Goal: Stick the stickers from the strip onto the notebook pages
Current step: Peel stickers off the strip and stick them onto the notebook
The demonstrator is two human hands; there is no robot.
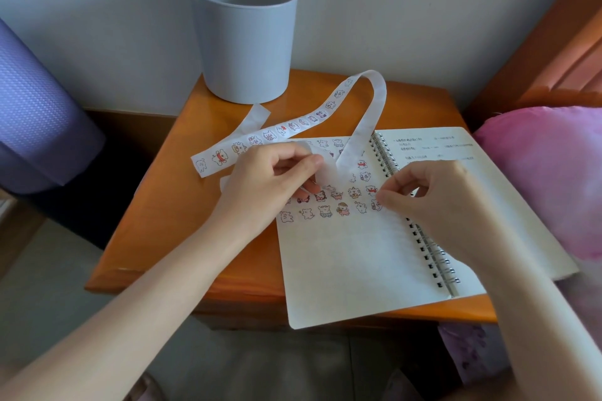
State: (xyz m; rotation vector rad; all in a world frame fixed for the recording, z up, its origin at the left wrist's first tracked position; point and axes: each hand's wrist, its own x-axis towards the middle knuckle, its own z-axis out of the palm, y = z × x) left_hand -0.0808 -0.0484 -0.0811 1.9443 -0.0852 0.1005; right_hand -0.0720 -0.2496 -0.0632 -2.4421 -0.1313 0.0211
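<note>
An open spiral notebook lies on the wooden bedside table, its left page carrying several small cartoon stickers in rows. A long white sticker strip loops across the table and over the page. My left hand pinches the peeled end of the strip above the sticker rows. My right hand has its fingertips curled down on the page beside the spiral, at the right end of a sticker row; whether a sticker lies under them is hidden.
A grey bucket stands at the table's back left. A purple rolled mat leans at the left. A pink pillow and wooden bed frame are at the right. The notebook overhangs the table's front edge.
</note>
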